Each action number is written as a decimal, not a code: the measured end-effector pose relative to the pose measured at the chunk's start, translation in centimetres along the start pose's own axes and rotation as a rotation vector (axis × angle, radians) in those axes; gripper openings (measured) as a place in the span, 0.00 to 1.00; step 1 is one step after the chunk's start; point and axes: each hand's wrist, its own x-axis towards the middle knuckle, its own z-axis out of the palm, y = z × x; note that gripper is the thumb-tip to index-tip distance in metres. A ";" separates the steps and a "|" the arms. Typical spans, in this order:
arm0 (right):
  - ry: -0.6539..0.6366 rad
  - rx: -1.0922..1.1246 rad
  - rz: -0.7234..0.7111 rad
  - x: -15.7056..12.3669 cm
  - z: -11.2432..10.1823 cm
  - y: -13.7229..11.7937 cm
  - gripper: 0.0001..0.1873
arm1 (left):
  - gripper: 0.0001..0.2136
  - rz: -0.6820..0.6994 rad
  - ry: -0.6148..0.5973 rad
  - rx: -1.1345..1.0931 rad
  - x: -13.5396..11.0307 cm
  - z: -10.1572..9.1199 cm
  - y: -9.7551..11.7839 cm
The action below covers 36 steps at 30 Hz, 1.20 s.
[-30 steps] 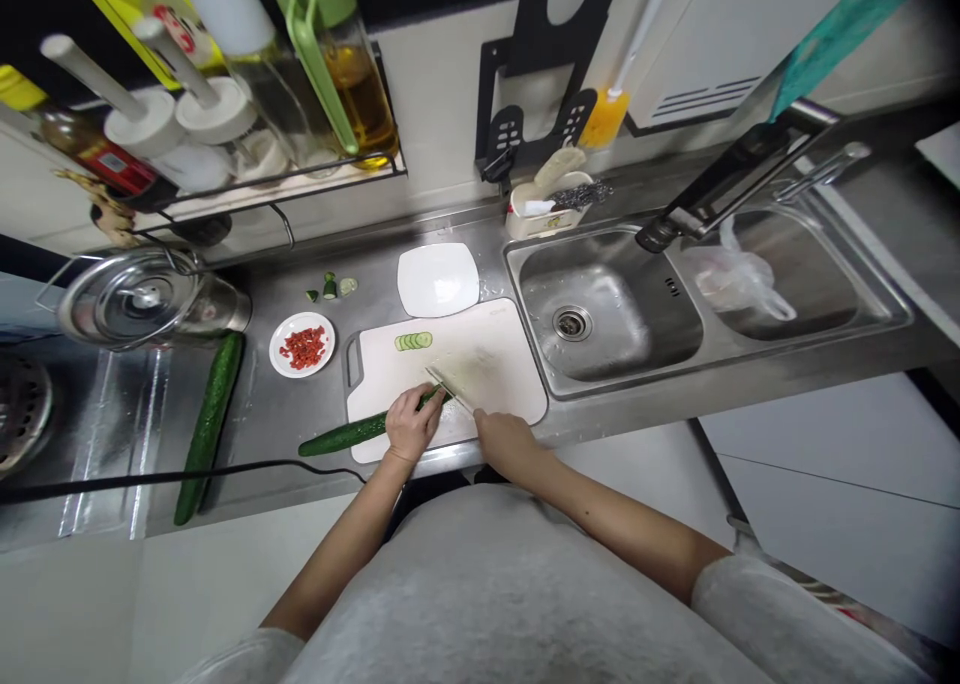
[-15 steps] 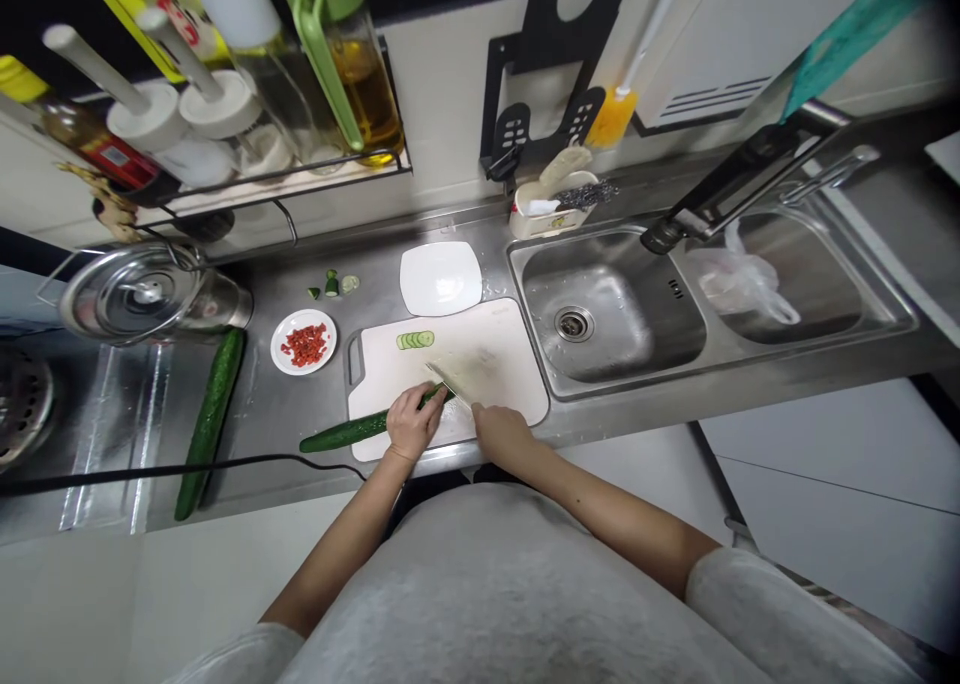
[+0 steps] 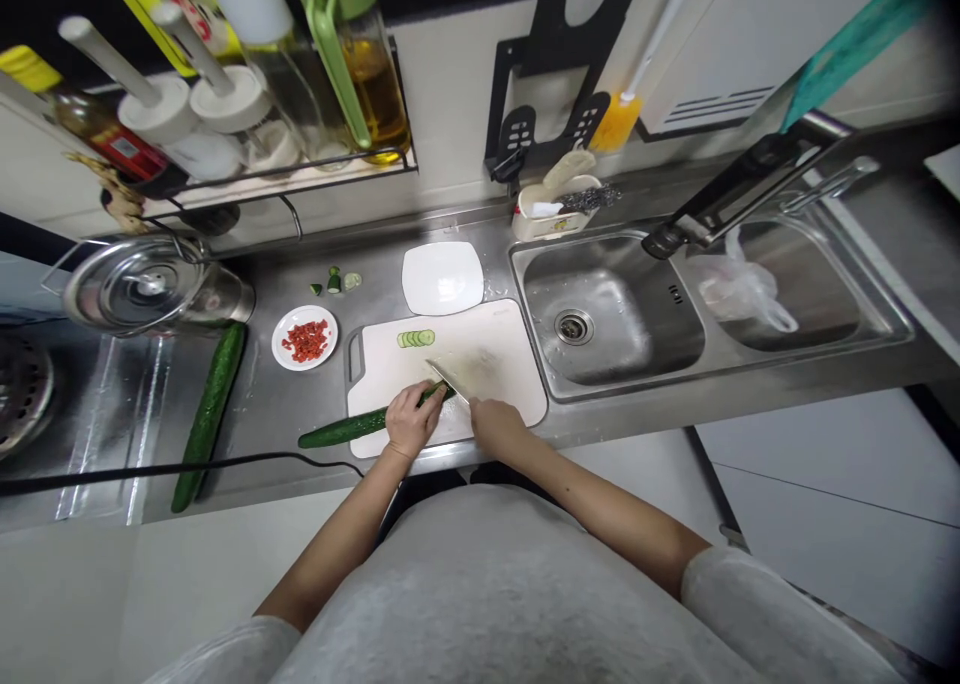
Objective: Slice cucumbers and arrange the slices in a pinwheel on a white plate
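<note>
A long green cucumber (image 3: 341, 430) lies across the near left corner of the white cutting board (image 3: 495, 364). My left hand (image 3: 411, 419) is closed over its right end, pinning it to the board. My right hand (image 3: 496, 427) is wrapped round the handle of a knife (image 3: 448, 380). The blade rests on the cucumber's tip just beyond my left fingers. A short row of cucumber slices (image 3: 415, 339) lies near the board's far left.
A second cucumber (image 3: 210, 414) lies left on the steel counter, over a black cable (image 3: 150, 472). A small dish of chopped red chilli (image 3: 304, 338), a white square plate (image 3: 442, 277), cucumber ends (image 3: 333, 283), a lidded pot (image 3: 146, 289) and a double sink (image 3: 622, 314) surround the board.
My right hand and the knife have shifted slightly left along the cucumber. The left hand stays on the cucumber. The view has tilted a little.
</note>
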 end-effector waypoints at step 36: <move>0.051 -0.014 0.000 1.3 0.9 -0.5 0.15 | 0.12 -0.037 -0.046 -0.024 0.2 -0.1 0.1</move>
